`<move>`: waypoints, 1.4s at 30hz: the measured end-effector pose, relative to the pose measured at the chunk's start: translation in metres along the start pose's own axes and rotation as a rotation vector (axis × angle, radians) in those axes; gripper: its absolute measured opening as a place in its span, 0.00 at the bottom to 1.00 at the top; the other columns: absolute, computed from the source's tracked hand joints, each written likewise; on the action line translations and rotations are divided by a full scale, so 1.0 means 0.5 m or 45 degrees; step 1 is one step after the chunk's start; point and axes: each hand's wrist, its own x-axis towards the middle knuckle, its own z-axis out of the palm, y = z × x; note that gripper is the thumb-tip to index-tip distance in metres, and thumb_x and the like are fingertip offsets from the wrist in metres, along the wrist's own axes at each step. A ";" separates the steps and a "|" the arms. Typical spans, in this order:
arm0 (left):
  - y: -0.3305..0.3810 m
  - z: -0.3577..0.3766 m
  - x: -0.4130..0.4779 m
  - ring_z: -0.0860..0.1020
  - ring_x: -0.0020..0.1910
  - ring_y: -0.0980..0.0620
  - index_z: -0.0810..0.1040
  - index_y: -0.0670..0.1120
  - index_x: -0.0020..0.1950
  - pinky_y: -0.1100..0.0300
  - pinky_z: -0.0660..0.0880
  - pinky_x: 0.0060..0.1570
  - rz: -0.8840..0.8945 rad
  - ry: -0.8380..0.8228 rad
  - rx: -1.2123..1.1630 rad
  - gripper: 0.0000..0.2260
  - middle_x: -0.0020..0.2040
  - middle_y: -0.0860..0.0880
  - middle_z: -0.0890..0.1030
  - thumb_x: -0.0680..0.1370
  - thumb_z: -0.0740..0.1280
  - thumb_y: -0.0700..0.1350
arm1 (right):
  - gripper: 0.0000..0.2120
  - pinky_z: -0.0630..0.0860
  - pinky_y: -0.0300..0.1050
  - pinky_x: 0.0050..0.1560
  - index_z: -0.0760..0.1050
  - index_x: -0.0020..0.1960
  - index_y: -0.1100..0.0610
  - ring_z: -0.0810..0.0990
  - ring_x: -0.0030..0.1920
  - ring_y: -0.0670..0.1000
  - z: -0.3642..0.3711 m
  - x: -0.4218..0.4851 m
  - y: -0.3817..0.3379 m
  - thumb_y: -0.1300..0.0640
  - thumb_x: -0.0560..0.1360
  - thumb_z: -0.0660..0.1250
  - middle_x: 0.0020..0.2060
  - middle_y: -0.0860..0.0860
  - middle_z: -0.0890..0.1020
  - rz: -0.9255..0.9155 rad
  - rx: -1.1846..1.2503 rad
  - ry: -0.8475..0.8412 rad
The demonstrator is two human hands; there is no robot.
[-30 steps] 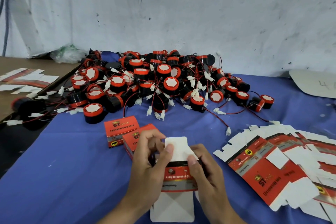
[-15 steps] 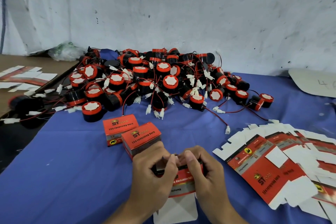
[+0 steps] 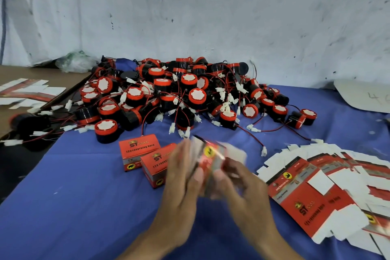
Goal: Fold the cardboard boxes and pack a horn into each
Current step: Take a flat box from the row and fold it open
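Observation:
Both hands hold one red cardboard box (image 3: 211, 159), blurred by motion, above the blue cloth. My left hand (image 3: 181, 183) grips its left side and my right hand (image 3: 242, 188) holds its right side from below. White flaps show at the box's far end. Two folded red boxes (image 3: 139, 151) (image 3: 157, 167) stand just left of my hands. A large heap of black and red horns (image 3: 168, 99) with red wires and white plugs lies behind. Flat unfolded boxes (image 3: 312, 192) fan out on the right.
A blue cloth (image 3: 73, 207) covers the table. More flat boxes (image 3: 27, 92) lie on a brown surface at far left. A white board (image 3: 365, 95) lies at the right rear. A plastic bag (image 3: 73, 63) sits against the white wall.
The box was low in front of me with a flap being pressed down; now both hands have lifted and turned it, so its end face with a yellow logo shows.

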 end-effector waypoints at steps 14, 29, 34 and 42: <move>-0.058 -0.046 0.042 0.69 0.51 0.80 0.46 0.70 0.70 0.80 0.66 0.52 -0.115 -0.095 0.052 0.35 0.49 0.77 0.72 0.72 0.66 0.59 | 0.10 0.73 0.39 0.35 0.78 0.45 0.57 0.80 0.37 0.46 -0.026 0.192 -0.078 0.68 0.74 0.62 0.38 0.49 0.83 -0.253 -0.563 -1.258; -0.088 -0.043 0.044 0.71 0.61 0.65 0.53 0.62 0.65 0.57 0.76 0.52 0.410 0.195 0.425 0.27 0.72 0.61 0.55 0.74 0.66 0.54 | 0.13 0.69 0.49 0.35 0.67 0.58 0.55 0.73 0.38 0.58 0.103 0.372 0.115 0.61 0.75 0.63 0.51 0.59 0.74 -0.216 -0.893 -0.180; -0.084 -0.041 0.042 0.72 0.59 0.65 0.55 0.61 0.63 0.50 0.78 0.51 0.395 0.246 0.426 0.25 0.73 0.52 0.57 0.74 0.66 0.52 | 0.36 0.63 0.58 0.69 0.55 0.76 0.48 0.56 0.73 0.63 0.096 0.370 0.118 0.54 0.74 0.69 0.74 0.59 0.52 -0.323 -0.980 -0.539; -0.067 -0.054 0.042 0.70 0.48 0.61 0.68 0.58 0.56 0.61 0.75 0.37 0.341 0.209 0.748 0.12 0.55 0.61 0.69 0.73 0.60 0.55 | 0.24 0.73 0.54 0.54 0.66 0.69 0.52 0.70 0.57 0.64 0.151 0.384 0.083 0.54 0.75 0.66 0.61 0.61 0.67 -0.262 -1.420 -0.743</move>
